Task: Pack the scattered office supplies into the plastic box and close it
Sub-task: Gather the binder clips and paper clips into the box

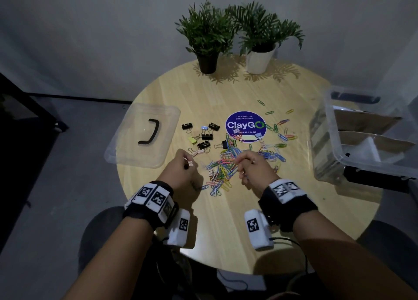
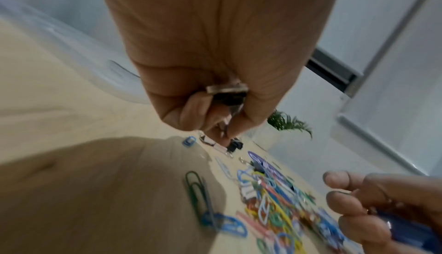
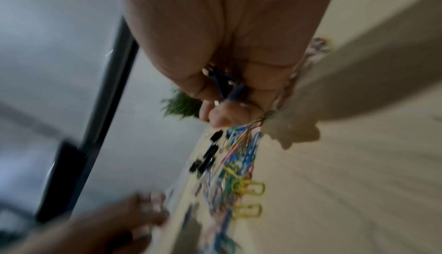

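Observation:
Coloured paper clips point(image 1: 222, 170) lie heaped on the round wooden table point(image 1: 226, 227), and several binder clips point(image 1: 207, 137) are scattered just beyond them. My left hand point(image 1: 186, 162) hovers above the heap's left side, fingers curled round binder clips point(image 2: 227, 92); a pink one point(image 1: 190, 163) pokes out. My right hand point(image 1: 245, 166) hangs over the heap's right side, gripping a blue binder clip point(image 3: 224, 84) with a tangle of paper clips point(image 3: 284, 91) trailing from it. The clear plastic box point(image 1: 325, 145) stands open at the table's right edge. Its lid point(image 1: 126, 145) lies at the left.
Two potted plants point(image 1: 207, 34) point(image 1: 262, 34) stand at the table's far edge. A round blue sticker point(image 1: 245, 125) marks the middle, with loose paper clips point(image 1: 282, 122) strewn to its right. Cardboard dividers point(image 1: 371, 139) sit inside the box.

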